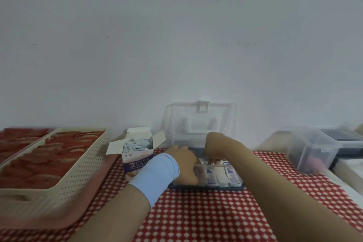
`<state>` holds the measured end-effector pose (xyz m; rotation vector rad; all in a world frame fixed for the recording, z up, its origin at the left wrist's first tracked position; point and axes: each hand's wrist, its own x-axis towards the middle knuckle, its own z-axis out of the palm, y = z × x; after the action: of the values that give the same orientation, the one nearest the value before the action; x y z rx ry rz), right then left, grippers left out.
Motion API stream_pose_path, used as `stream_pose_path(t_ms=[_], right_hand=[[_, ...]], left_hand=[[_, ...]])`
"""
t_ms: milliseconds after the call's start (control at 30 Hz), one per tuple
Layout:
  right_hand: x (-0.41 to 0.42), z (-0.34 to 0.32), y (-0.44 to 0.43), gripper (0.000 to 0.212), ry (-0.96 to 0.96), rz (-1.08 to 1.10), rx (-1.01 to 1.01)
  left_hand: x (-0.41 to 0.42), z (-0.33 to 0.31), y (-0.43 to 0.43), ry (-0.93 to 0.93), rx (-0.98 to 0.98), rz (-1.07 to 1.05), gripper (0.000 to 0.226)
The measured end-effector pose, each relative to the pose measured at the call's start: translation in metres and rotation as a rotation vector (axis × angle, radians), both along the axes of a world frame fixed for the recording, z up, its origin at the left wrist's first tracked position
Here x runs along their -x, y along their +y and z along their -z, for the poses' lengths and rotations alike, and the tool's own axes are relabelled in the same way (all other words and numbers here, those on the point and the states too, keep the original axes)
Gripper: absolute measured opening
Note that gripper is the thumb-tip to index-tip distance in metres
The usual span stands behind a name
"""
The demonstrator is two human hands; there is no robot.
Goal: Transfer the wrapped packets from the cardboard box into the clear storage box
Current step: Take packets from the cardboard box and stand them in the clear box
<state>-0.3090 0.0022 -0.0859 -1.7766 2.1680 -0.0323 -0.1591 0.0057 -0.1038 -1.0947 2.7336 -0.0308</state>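
A red-and-white checked surface [196,212] against a pale wall. At centre sits the clear box [216,187], its lid [200,122] standing open behind it. Wrapped packets [225,177] stand in a row inside. The left hand [184,165], with a blue wristband [157,175], curls over the box's left end, holding it. The right hand [214,151] reaches down into the box, fingertips among the packets; whether it grips 1 cannot be told. Just left, the open carton [137,161] holds more packets. Far left is a cream basket [82,173].

Left hand [183,165], right hand [213,148] at clear storage box [200,124], cardboard box [137,163] beside
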Motion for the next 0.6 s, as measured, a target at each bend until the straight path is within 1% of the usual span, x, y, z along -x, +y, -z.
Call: stream_pose_path(t_ms=[67, 100, 133, 200, 267, 367, 433, 533, 600], right_hand=[[0.001, 0.002, 0.002, 0.018, -0.019, 0.012, 0.003], [0.000, 0.003, 0.002, 0.013, -0.031, 0.018, 0.008], [-0.002, 0.004, 0.002, 0.008, -0.034, 0.021, 0.016], [-0.004, 0.008, 0.001, 0.005, -0.028, 0.026, 0.022], [-0.005, 0.010, 0.000, 0.006, -0.051, 0.047, 0.018], [-0.003, 0.008, 0.000, 0.013, -0.112, 0.067, 0.007], [-0.001, 0.004, 0.001, 0.016, -0.113, 0.063, -0.019], [0.000, -0.004, 0.005, 0.019, -0.100, 0.049, -0.044], [0.001, -0.010, 0.007, 0.015, -0.115, 0.070, -0.016]], left_hand=[[0.000, -0.002, 0.002, -0.006, -0.002, 0.015, 0.019], [0.000, -0.002, 0.002, -0.008, 0.002, 0.018, 0.018], [0.000, -0.001, 0.002, -0.009, 0.009, 0.019, 0.018], [-0.001, 0.000, 0.002, -0.009, 0.024, 0.022, 0.020], [-0.003, 0.001, 0.003, -0.012, 0.032, 0.031, 0.021], [-0.003, -0.001, 0.004, -0.015, 0.029, 0.033, 0.020], [-0.003, -0.003, 0.006, -0.002, 0.020, 0.031, 0.019], [-0.005, -0.007, 0.007, 0.055, -0.028, 0.015, 0.029], [-0.008, -0.013, 0.007, 0.109, -0.056, -0.002, 0.040]])
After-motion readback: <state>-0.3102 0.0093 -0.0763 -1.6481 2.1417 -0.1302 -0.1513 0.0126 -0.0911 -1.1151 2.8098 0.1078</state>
